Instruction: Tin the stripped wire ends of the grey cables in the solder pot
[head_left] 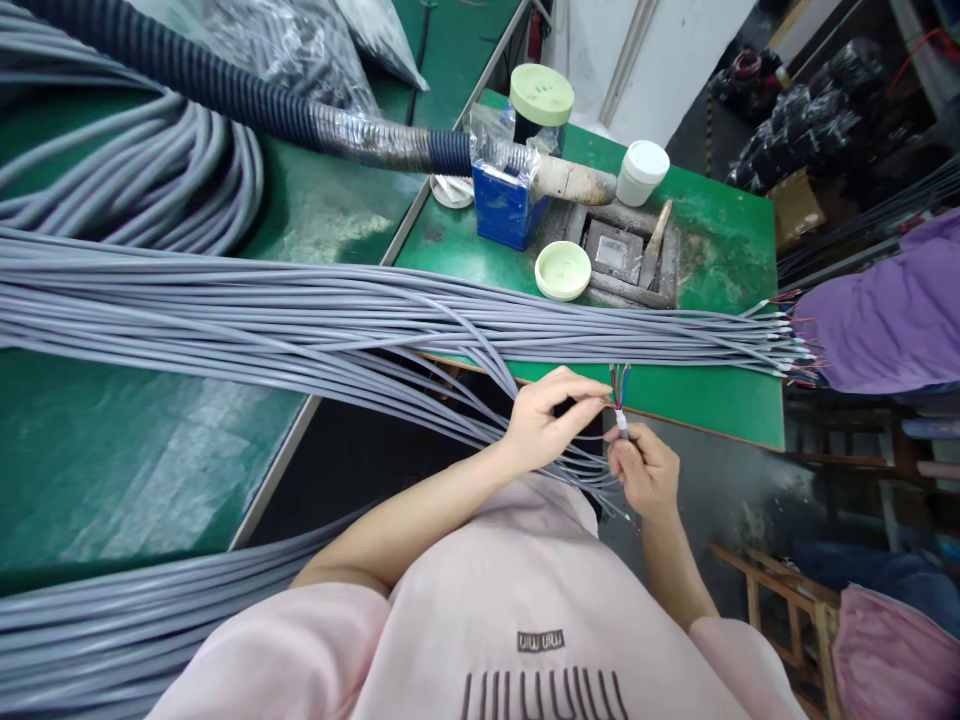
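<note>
In the head view my right hand (646,466) is closed round the end of a grey cable (622,430), which points upward just in front of my shirt. Several thin coloured wires (619,380) fan out from its stripped end, above a white sleeve. My left hand (551,415) pinches one of these wires, a reddish one, between thumb and fingertips and draws it out to the left. More grey cables (480,425) hang over my lap beneath my left hand. A long bundle of grey cables (450,320) lies across the table beyond both hands, its stripped ends at the right.
A sooty square pot (615,250) with a scraper (658,240) is set in the green table (720,260). Around it stand a small pale bowl (562,272), a white tub (643,172), a blue box (504,208) and a ribbed hose (262,110). Coiled cable (187,180) lies left.
</note>
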